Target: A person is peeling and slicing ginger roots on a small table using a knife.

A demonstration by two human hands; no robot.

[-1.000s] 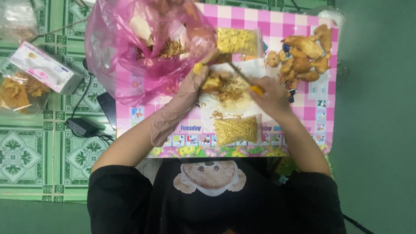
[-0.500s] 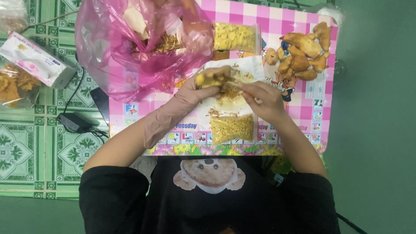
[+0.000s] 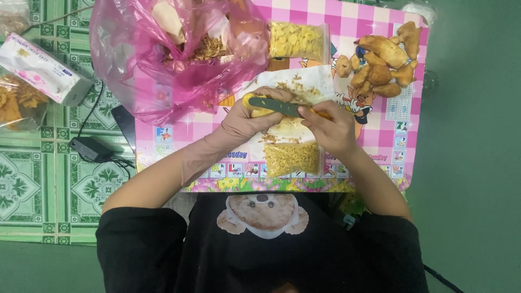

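My left hand (image 3: 243, 122), in a thin glove, grips a small yellow peeled root (image 3: 251, 101). In my right hand (image 3: 332, 129) is a knife (image 3: 275, 106) with a dark blade and an orange handle. The blade lies flat across the root, pointing left. Both hands meet over a white sheet of paper (image 3: 317, 81) strewn with peel scraps. A clear bag of yellow cut pieces (image 3: 292, 158) lies just below my hands.
A pink checked mat (image 3: 179, 135) covers the work area. A pink plastic bag (image 3: 173, 54) of scraps sits top left, a second bag of yellow pieces (image 3: 298, 40) at top, and unpeeled brown roots (image 3: 382, 59) top right. A tissue pack (image 3: 40, 68) and charger (image 3: 89, 149) lie on the tiled floor.
My hands have drawn closer together. The knife blade has swung from beside the root to lie across it, and my left hand has turned the root.
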